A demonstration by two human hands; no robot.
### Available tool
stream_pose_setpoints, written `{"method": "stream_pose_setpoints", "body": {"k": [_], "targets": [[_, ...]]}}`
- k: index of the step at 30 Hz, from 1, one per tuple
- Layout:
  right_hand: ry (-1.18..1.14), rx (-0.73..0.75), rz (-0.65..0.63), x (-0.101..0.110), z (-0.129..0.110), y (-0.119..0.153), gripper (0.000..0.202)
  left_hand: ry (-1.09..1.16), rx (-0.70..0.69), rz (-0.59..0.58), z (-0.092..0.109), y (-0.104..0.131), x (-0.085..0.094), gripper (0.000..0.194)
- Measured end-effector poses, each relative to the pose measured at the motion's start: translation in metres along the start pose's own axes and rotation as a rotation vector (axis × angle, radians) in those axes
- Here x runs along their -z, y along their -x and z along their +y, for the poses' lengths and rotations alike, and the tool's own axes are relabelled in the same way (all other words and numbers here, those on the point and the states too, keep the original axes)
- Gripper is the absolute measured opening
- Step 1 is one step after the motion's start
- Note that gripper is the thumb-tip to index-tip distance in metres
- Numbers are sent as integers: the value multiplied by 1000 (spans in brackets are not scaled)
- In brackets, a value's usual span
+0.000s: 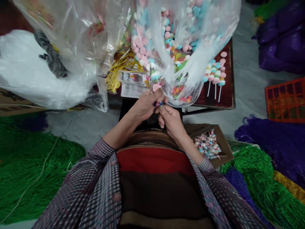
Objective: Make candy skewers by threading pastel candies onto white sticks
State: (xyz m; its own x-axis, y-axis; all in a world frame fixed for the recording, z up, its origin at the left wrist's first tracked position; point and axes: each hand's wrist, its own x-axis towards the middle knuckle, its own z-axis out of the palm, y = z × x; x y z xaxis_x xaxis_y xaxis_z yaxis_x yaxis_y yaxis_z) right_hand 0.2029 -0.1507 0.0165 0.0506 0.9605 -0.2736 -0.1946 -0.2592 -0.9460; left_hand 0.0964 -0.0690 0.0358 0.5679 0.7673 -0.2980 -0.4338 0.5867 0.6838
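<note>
My left hand [146, 105] is closed around the lower end of a marshmallow skewer [155, 75], which has a clear wrapper over its blue, white and pink pieces. A shiny blue twist tie [157, 104] sits at the neck of the wrapper, between my two hands. My right hand [171, 120] is closed, thumb and forefinger pinched together at this tie. The stick is mostly hidden by my fingers. Just beyond my hands, at the table's front edge, lies a clear bag of marshmallows and gummy candies [178, 92].
Three unwrapped marshmallow skewers [215, 74] lie on the dark red table [227, 92]. Gold twist ties [113, 78] and printed clear wrappers [134, 78] are left of the candy bag. A cardboard box [225, 148] by my right arm holds wrapped skewers. Green cord bundles [47, 165] lie at left.
</note>
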Motion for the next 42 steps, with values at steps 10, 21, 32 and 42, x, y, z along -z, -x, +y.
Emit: {"method": "stream_pose_setpoints", "body": {"k": [10,21,32,42], "targets": [[198,2,-135,24,-12,-3,49,-40,23,-52,-2,0,12,33],[-114,180,-171,15,-55,-33,65,72,305,-663,-9,31,-4,50],[126,332,-59,6,-48,-55,46,-387,-55,-302,7,17,29,37],[248,318,-23,-23,-50,-94,43,-634,-376,269,23,22,52,25]]}}
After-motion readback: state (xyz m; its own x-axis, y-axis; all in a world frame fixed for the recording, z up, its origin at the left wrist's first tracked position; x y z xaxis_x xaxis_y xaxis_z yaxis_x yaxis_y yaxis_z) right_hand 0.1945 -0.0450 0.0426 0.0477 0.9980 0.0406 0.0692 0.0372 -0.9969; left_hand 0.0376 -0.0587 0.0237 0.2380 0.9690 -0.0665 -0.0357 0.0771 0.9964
